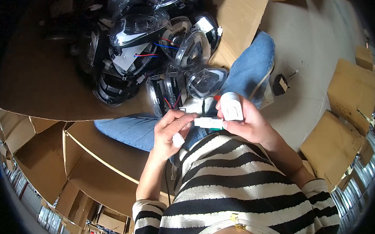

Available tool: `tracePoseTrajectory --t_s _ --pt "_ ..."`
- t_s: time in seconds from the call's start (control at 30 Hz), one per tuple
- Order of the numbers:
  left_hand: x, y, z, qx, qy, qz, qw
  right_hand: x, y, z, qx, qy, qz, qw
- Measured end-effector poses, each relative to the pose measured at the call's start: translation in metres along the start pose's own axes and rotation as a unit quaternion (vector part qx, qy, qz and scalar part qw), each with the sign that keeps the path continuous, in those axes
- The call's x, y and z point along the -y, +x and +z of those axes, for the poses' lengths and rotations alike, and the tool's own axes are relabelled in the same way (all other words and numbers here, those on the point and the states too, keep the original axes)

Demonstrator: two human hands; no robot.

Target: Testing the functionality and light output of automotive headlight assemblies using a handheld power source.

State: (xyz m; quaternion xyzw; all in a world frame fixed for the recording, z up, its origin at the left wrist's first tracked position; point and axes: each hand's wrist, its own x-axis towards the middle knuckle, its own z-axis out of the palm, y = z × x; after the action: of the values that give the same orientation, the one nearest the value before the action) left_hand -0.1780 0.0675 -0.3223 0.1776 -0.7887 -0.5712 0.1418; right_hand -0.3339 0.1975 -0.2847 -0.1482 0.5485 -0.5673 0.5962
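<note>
My right hand (248,122) grips a white rounded plastic part (231,106) and steadies a white connector plug (208,122) that sticks out to the left. My left hand (170,132) pinches the other end of that plug, and a second small white plug (178,140) hangs below its fingers. Red and black wires (170,103) run from the plugs up to a black headlamp unit (169,90) resting on my lap. Both hands sit close together above my striped shirt (240,177).
A large open cardboard box (48,81) ahead holds several black headlamp units with clear lenses (139,27). More flattened and open cardboard boxes (346,122) lie at right and at lower left (89,171). A small black object (280,84) sits on the grey floor (318,40).
</note>
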Motion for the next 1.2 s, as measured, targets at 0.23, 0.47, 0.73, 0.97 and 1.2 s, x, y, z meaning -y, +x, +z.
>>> tracePoseTrajectory --t_s 0.23,0.47,0.73,0.97,1.2 --pt "-0.005 0.005 0.009 0.046 0.068 0.081 0.993 0.003 -0.016 -0.014 -0.073 -0.162 0.029 0.984" --pt "-0.011 0.010 0.049 0.033 0.093 0.131 0.986 0.007 -0.046 -0.042 -0.134 -0.198 0.081 0.968" --pt "-0.014 0.017 0.066 -0.008 0.047 0.143 0.989 0.005 -0.054 -0.043 -0.174 -0.169 0.059 0.968" --pt "-0.011 0.015 0.068 -0.023 0.041 0.132 0.990 0.005 -0.047 -0.024 -0.250 -0.014 -0.013 0.968" --pt "-0.011 0.007 0.064 -0.024 0.054 0.122 0.991 -0.004 -0.043 -0.028 -0.289 -0.087 0.004 0.953"
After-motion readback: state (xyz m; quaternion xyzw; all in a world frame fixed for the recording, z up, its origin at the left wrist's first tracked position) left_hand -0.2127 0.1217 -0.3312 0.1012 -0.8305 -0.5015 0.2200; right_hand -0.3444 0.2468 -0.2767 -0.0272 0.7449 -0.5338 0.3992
